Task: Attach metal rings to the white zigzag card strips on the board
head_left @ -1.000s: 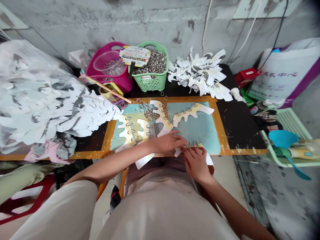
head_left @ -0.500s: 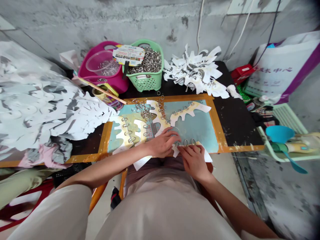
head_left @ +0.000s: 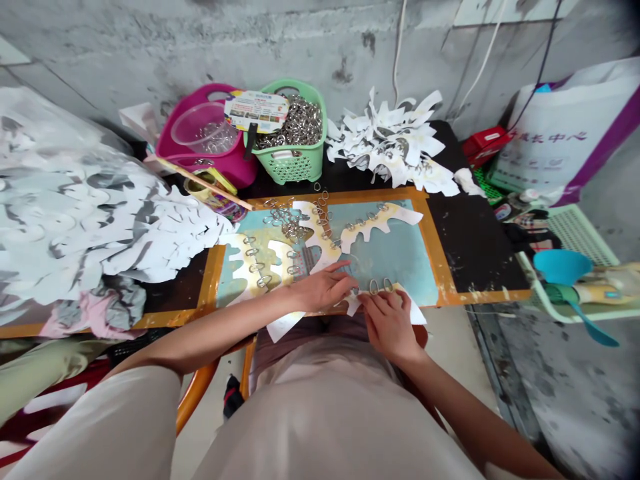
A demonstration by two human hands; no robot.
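Observation:
My left hand and my right hand meet at the near edge of a blue mat with an orange border. Between them lies a white scalloped paper cutout carrying metal rings. My left fingers pinch at a ring on the cutout's left end. My right fingers are curled and press on the paper just below the rings. Farther back on the mat lie more cutouts fitted with rings and a loose clump of rings.
A green basket full of rings and a pink basket holding a clear tub stand at the back. Piles of white cutouts lie at back centre and on the left. A tray with a blue scoop sits right.
My left hand has shifted slightly right and nearer, closing on the ring at the cutout's left end. My right hand stays on the paper. The view drifted a little.

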